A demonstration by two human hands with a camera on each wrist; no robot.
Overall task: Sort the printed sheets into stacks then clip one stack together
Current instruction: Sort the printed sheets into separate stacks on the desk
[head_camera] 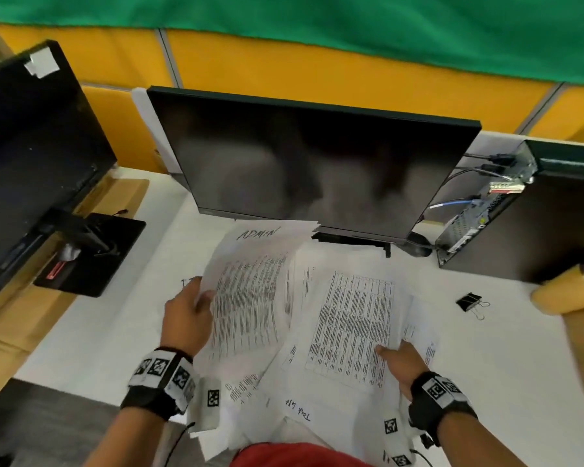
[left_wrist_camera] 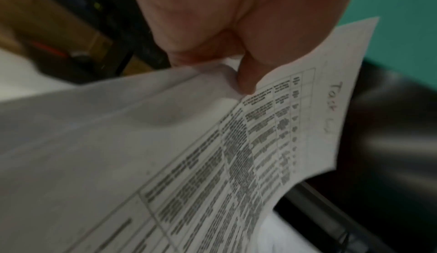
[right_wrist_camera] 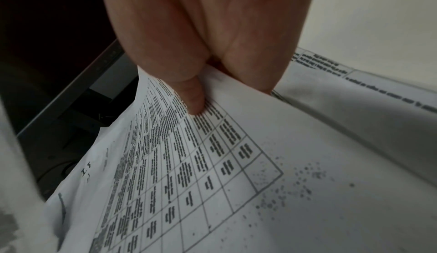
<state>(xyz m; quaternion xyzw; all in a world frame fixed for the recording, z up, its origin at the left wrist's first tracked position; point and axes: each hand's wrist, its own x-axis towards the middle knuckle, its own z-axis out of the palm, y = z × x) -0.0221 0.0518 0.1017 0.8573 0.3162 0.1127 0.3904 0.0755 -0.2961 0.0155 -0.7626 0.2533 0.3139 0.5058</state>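
Several white printed sheets with tables lie fanned on the desk before the monitor. My left hand (head_camera: 196, 305) pinches the left edge of a printed sheet (head_camera: 250, 305), thumb on top; the left wrist view shows that sheet (left_wrist_camera: 236, 163) lifted, with handwriting near its edge. A sheet marked "ADMIN" (head_camera: 260, 234) lies behind it. My right hand (head_camera: 395, 355) pinches the lower right corner of another printed sheet (head_camera: 351, 325), thumb on top; the right wrist view shows this sheet (right_wrist_camera: 212, 163) curved upward. A black binder clip (head_camera: 471, 302) lies on the desk to the right, apart from both hands.
A dark monitor (head_camera: 311, 163) stands just behind the papers. A second monitor (head_camera: 31, 146) and its base are at the left. A black computer case (head_camera: 536, 214) with cables stands at the right, with a yellow roll (head_camera: 567, 291) beside it.
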